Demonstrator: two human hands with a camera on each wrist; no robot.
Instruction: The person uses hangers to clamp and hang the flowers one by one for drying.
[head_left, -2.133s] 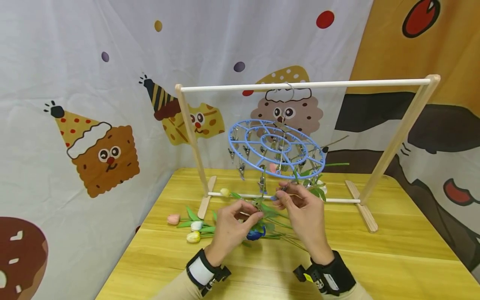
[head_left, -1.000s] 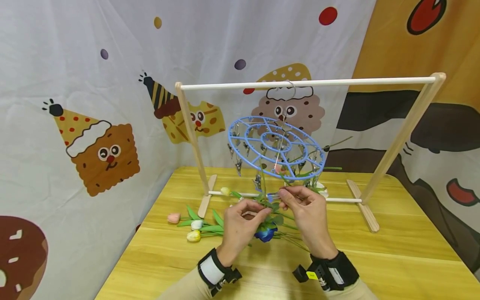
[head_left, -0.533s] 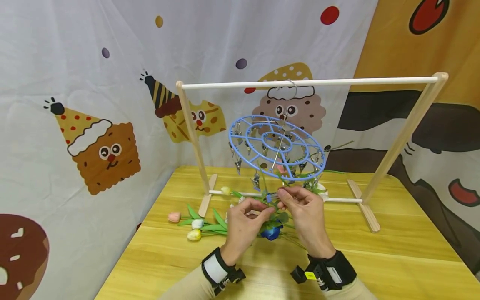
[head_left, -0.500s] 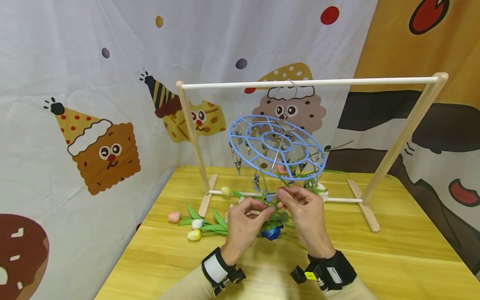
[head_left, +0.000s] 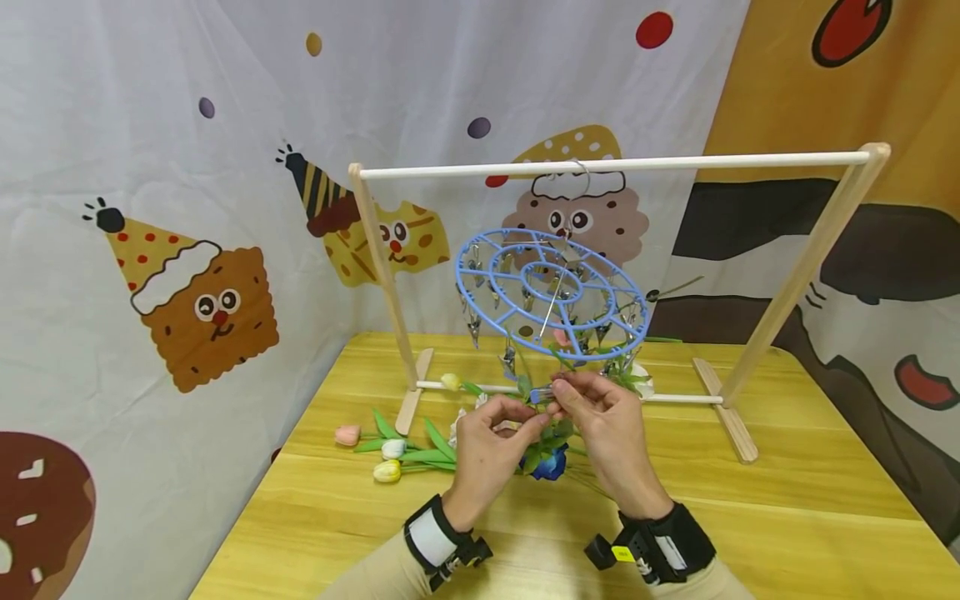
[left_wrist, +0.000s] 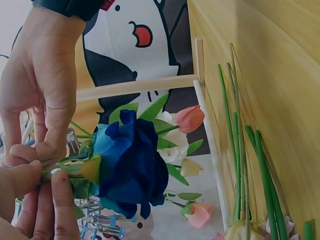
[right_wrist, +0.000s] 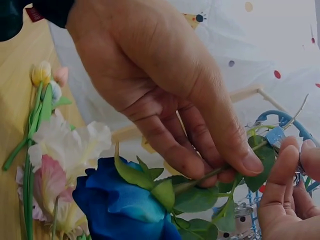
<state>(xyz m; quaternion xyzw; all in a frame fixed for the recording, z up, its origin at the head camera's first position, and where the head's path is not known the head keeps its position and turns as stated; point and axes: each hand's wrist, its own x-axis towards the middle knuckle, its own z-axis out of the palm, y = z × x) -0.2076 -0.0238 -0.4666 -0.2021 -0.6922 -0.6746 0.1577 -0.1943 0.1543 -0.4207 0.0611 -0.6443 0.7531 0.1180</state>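
My left hand (head_left: 487, 454) pinches the green stem of a blue rose (head_left: 550, 463) between thumb and fingers. The rose hangs head down, its bloom (right_wrist: 125, 205) below my fingers and its stem pointing up. Close beside it, my right hand (head_left: 611, 437) pinches a metal clip with blue tips (head_left: 542, 394). The clip is right at the stem; whether its jaws are around the stem I cannot tell. Above both hands a blue round clip hanger (head_left: 585, 357) hangs tilted, with several metal clips dangling. Some flowers, including a pink tulip (left_wrist: 190, 119), hang on its right side.
A wooden stand (head_left: 802, 275) with a white top bar (head_left: 450, 172) carries the hanger. On the table (head_left: 300, 533), left of my hands, lie several artificial flowers, among them a yellow tulip (head_left: 387, 472) and a pink tulip (head_left: 347, 435). A printed curtain (head_left: 247, 83) is behind.
My left hand has moved to the right with the rose, bringing its stem up to the clip in my right hand. The right hand has shifted only slightly.
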